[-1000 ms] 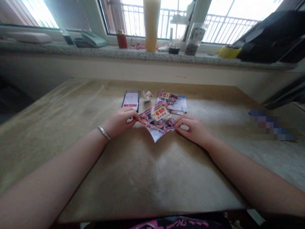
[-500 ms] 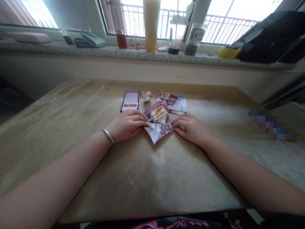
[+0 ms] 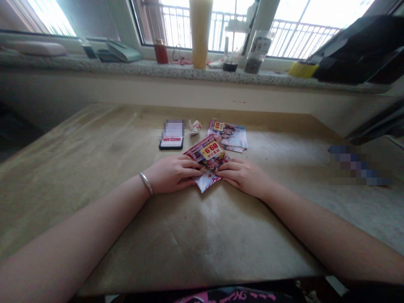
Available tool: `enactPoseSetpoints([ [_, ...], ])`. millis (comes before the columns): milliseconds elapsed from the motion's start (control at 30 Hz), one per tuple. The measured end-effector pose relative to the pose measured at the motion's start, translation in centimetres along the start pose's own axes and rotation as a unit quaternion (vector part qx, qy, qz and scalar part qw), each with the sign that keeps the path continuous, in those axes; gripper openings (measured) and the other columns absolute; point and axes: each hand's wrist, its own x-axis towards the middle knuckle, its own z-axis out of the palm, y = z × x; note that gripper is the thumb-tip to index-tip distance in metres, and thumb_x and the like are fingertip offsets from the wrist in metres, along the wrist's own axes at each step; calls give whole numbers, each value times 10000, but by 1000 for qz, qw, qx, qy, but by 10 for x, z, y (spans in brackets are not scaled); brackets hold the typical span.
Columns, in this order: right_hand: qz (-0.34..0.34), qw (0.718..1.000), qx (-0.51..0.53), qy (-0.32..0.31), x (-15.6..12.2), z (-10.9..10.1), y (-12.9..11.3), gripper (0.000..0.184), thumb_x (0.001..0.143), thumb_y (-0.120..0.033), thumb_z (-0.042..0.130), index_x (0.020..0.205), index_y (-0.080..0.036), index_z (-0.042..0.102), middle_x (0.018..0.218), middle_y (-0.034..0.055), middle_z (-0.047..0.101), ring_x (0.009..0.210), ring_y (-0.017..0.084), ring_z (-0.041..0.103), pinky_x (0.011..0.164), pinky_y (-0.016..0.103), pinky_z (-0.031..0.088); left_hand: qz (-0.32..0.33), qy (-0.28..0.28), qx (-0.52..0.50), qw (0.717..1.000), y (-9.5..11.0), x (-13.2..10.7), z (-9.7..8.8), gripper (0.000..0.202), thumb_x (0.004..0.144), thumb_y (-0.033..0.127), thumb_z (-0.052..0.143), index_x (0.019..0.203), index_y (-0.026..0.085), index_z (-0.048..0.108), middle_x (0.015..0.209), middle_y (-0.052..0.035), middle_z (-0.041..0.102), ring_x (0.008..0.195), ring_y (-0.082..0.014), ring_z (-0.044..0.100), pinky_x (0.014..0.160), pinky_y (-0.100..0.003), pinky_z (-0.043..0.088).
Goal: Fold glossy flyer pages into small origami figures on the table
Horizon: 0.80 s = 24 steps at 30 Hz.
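A colourful printed flyer (image 3: 208, 158) with a yellow price tag lies on the brown paper-covered table (image 3: 189, 235). My left hand (image 3: 172, 173), with a silver bracelet on the wrist, presses its fingers on the flyer's left side. From the right, my right hand (image 3: 241, 175) presses the other side. Both hands lie with fingers stretched out over folded-in edges, their tips close together at the flyer's middle. The flyer's white underside shows at its near corner.
A stack of similar flyers (image 3: 229, 136) lies just behind, with a crumpled paper scrap (image 3: 195, 126) and a phone (image 3: 172, 135) to its left. A stone windowsill (image 3: 176, 71) at the back carries a tall yellow cylinder (image 3: 200, 31), jars and boxes. Dark objects sit far right.
Both hands have moved inward toward each other, folding the flyer's left and right corners in over its middle, so the flyer looks narrower.
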Motion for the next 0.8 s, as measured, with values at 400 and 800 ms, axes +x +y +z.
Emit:
enactPoseSetpoints([
  [400, 99, 990, 95, 28, 0, 4, -6, 215, 900, -231, 528, 943, -237, 738, 1043, 46, 712, 939, 194, 639, 849, 360, 516, -1, 4, -79, 997, 1, 0, -2, 228, 892, 337, 555, 1039, 260, 712, 1182, -51, 664, 1068, -215, 612, 957, -367, 481],
  [800, 129, 985, 108, 27, 4, 6, -15, 216, 897, -238, 539, 960, -246, 745, 998, 52, 711, 913, 189, 623, 825, 356, 512, 9, -9, 13, 1000, 16, 8, -2, 279, 838, 450, 587, 894, 181, 640, 903, -75, 670, 822, -202, 613, 711, -301, 483],
])
